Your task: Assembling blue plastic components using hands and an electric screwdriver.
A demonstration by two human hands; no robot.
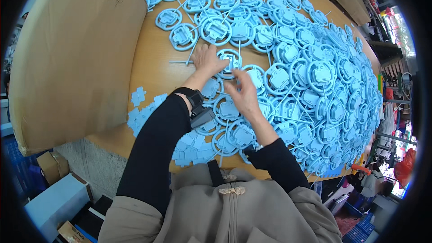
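A light-blue plastic ring with a boxy centre [231, 57] lies on the table between my hands. My left hand [208, 59] rests at its left side, its thumb reaching over the ring and its fingers apart near a loose light-blue stick [179, 61]. Just below and right of the same ring is my right hand [245, 95], thumb and forefinger spread, with nothing seen in its grasp. Other rings of the same kind [226, 108] lie beneath and beside my wrists. Small flat light-blue plates [194, 147] are heaped close to my body.
A large heap of light-blue rings with thin sticks [321, 74] covers the right of the wooden table [155, 74]. A tall cardboard box [76, 63] stands at the left edge. More flat plates [143, 116] lie beside it. Folded cardboard [344, 0] is at the far right.
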